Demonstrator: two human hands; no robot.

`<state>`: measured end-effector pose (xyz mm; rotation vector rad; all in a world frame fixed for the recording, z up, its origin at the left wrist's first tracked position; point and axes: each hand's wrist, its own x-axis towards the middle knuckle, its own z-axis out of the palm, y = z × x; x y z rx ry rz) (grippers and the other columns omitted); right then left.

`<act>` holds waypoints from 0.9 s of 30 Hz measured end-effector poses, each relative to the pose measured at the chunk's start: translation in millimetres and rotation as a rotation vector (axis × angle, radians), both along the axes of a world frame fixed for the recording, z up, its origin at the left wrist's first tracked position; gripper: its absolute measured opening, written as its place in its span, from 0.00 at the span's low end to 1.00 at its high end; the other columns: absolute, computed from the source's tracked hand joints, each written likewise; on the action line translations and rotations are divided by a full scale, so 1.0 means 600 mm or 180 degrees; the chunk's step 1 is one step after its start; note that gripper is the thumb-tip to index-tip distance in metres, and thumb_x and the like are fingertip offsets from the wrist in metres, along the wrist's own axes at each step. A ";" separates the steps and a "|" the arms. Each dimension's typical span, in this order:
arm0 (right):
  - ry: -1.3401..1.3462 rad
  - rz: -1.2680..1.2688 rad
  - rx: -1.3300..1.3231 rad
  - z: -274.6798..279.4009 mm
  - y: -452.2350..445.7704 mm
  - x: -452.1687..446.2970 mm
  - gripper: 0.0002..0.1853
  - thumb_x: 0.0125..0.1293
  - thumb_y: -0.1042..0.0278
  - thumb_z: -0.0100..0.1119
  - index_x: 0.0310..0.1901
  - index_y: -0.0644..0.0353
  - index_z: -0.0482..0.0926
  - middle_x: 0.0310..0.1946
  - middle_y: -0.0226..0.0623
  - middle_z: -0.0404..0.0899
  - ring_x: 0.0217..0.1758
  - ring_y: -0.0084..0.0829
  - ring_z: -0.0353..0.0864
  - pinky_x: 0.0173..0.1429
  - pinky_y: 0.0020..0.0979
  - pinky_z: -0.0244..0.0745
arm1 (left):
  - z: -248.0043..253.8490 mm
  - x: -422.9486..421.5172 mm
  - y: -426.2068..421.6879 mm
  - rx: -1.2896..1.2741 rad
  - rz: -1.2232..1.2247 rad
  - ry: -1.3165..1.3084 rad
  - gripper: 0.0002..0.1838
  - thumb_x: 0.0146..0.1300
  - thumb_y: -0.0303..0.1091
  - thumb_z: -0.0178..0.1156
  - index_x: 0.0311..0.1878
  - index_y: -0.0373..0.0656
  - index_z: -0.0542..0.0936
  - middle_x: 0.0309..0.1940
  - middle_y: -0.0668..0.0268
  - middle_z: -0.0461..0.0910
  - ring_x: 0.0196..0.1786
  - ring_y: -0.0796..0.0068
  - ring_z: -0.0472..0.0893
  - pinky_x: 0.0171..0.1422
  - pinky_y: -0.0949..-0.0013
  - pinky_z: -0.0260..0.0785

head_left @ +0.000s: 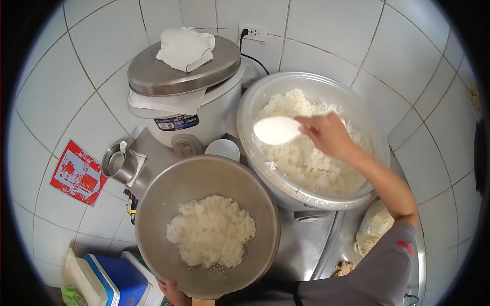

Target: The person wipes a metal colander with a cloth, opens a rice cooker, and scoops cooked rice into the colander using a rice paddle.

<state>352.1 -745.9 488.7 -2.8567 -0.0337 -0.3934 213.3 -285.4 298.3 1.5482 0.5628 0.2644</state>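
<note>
My right hand [326, 133] is closed around a white rice paddle [277, 130], its blade held above the cooked rice [311, 171] in a large pale tub [248, 145]. At the lower left, my left hand [174, 292] grips the near rim of a metal colander [153, 214]; part of that hand is hidden behind the rim. A mound of white rice [211, 231] lies in the colander's middle, over its drain holes. Some grains stick to the tub's rim.
Behind the colander stands a rice cooker [217, 109] with its metal lid [140, 69] tilted and a white cloth [186, 48] on top. Nearby are a white cup [223, 149] and a metal container [122, 167]. A bagged item [375, 224] lies at right; a blue box [121, 280] stands lower left.
</note>
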 end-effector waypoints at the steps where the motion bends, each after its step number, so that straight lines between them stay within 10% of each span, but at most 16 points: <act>1: -0.0084 -0.0092 0.0122 -0.008 0.015 -0.034 0.12 0.60 0.68 0.51 0.46 0.53 0.77 0.20 0.37 0.76 0.22 0.37 0.73 0.36 0.37 0.63 | -0.024 -0.021 0.012 0.0849 -0.0238 0.0186 0.28 0.51 0.29 0.50 0.58 0.35 0.62 0.44 0.56 0.70 0.43 0.64 0.71 0.45 0.66 0.67; 2: -0.0176 -0.0184 0.0241 -0.015 0.032 -0.065 0.12 0.59 0.69 0.52 0.45 0.54 0.77 0.21 0.38 0.76 0.20 0.37 0.73 0.31 0.37 0.66 | -0.036 -0.032 0.018 0.1697 -0.0475 0.0357 0.27 0.51 0.29 0.52 0.57 0.35 0.63 0.43 0.55 0.71 0.43 0.62 0.71 0.44 0.64 0.67; 3: -0.0354 -0.0155 0.0163 -0.014 0.049 -0.091 0.12 0.58 0.71 0.53 0.45 0.55 0.78 0.20 0.38 0.76 0.20 0.37 0.73 0.28 0.37 0.65 | 0.005 -0.025 -0.023 -0.0343 0.0488 0.0624 0.27 0.55 0.32 0.51 0.59 0.35 0.61 0.39 0.56 0.71 0.39 0.65 0.69 0.39 0.65 0.65; 6: -0.0615 -0.0098 -0.0029 0.013 0.090 -0.156 0.13 0.54 0.75 0.55 0.43 0.57 0.78 0.20 0.38 0.75 0.18 0.36 0.73 0.22 0.35 0.65 | 0.033 -0.059 -0.037 0.0022 -0.0014 0.1242 0.27 0.57 0.34 0.50 0.60 0.34 0.60 0.37 0.58 0.71 0.34 0.69 0.67 0.35 0.68 0.62; 7: -0.0547 -0.0109 -0.0064 0.027 0.100 -0.173 0.14 0.53 0.76 0.56 0.43 0.58 0.77 0.19 0.38 0.75 0.19 0.36 0.74 0.22 0.34 0.65 | -0.008 -0.061 -0.029 0.0010 -0.0033 0.0176 0.27 0.57 0.30 0.51 0.60 0.35 0.60 0.37 0.61 0.71 0.30 0.74 0.64 0.32 0.73 0.59; 16: -0.0699 -0.0679 -0.0662 -0.002 0.161 -0.266 0.22 0.46 0.79 0.56 0.47 0.55 0.76 0.20 0.34 0.71 0.20 0.34 0.73 0.20 0.33 0.67 | 0.026 -0.085 -0.021 -0.0351 -0.0846 -0.0057 0.27 0.55 0.21 0.52 0.59 0.36 0.61 0.43 0.62 0.72 0.41 0.73 0.70 0.44 0.74 0.64; 27: 0.0387 -0.0850 -0.2015 -0.045 -0.185 -0.103 0.18 0.57 0.71 0.47 0.47 0.39 0.77 0.26 0.33 0.77 0.35 0.30 0.75 0.48 0.36 0.55 | -0.031 -0.109 0.008 -0.0490 -0.0722 -0.0093 0.27 0.54 0.21 0.55 0.59 0.37 0.62 0.28 0.71 0.71 0.26 0.81 0.65 0.28 0.77 0.58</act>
